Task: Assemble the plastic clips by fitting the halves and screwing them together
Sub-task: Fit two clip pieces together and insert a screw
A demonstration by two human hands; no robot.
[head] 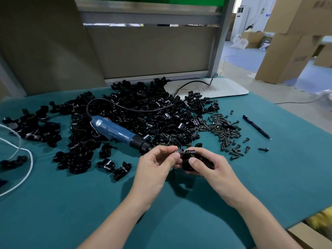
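Bare green cloth lies open near right; clip halves, screwdriver and screws crowd the far side.

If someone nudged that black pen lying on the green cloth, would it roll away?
Probably a little: the pen looks slim and round, so it may roll, though the green cloth would likely slow it. It seems light and stiff.

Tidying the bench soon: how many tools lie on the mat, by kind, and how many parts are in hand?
Screwdriver: 1
Pen: 1
Screw, pinched by the left hand: 1
Clip, held by the right hand: 1
Total: 4
Heaped clip halves and loose screws: too many to count.
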